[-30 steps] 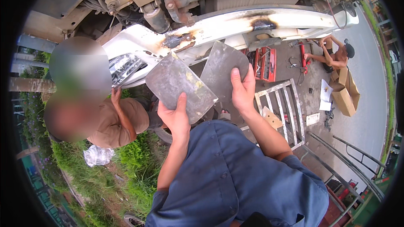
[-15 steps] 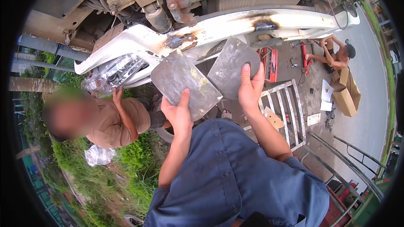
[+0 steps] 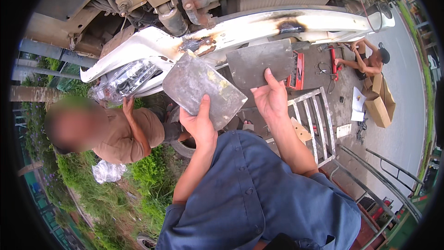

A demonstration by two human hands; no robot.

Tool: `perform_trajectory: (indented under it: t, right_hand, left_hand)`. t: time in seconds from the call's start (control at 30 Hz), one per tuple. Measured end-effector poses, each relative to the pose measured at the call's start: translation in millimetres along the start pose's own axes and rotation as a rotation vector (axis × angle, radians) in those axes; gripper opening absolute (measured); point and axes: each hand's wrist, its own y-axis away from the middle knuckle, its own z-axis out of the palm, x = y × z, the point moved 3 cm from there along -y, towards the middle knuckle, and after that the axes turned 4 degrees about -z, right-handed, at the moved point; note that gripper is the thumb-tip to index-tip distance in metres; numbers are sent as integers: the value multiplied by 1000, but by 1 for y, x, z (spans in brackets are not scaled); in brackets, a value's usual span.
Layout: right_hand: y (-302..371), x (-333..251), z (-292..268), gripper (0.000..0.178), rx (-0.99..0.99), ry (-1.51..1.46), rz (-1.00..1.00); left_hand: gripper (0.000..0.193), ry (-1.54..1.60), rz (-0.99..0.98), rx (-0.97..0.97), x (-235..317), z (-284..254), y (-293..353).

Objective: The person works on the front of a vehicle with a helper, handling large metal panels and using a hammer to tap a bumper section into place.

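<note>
Each of my hands holds a flat grey metal plate with rounded corners. In my left hand (image 3: 199, 122), the thumb presses on the face of a scuffed plate (image 3: 196, 85) with yellowish marks along one edge. My right hand (image 3: 272, 97) grips the lower edge of a darker, plainer plate (image 3: 259, 62), thumb on top and the other fingers partly hidden. The two plates are tilted and apart, with a narrow gap between them. Just beyond them runs a white bumper beam (image 3: 249, 25) with scorched, burnt patches.
At left a co-worker (image 3: 125, 129) touches a plastic-wrapped headlight (image 3: 127, 83). Another person (image 3: 370, 60) crouches far right near a red jack (image 3: 334, 65) and a cardboard box (image 3: 381, 102). A red toolbox (image 3: 297, 70) and a white metal rack (image 3: 319, 127) lie right of my hands.
My right hand has turned its plate from a steep slant to nearly level and shifted slightly left and down. The left plate has tilted a little.
</note>
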Motion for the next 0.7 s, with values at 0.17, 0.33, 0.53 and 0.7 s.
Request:
perform_trajectory:
  t: [0.17,0.33,0.53,0.7]
  right_hand:
    - [18,9,13,33,-137,54,-24]
    - [15,16,2,31,-170,126,-57]
    - [24,26,2,28,-237,224,-236]
    - [41,28,-3,25,-139,560,-303]
  left_hand:
    - [34,36,5,32,6,5,1]
    - [37,21,47,36,12,3,-1]
    - [39,-25,65,54,13,-2,-3]
    - [38,-96,29,109,15,-8,-6]
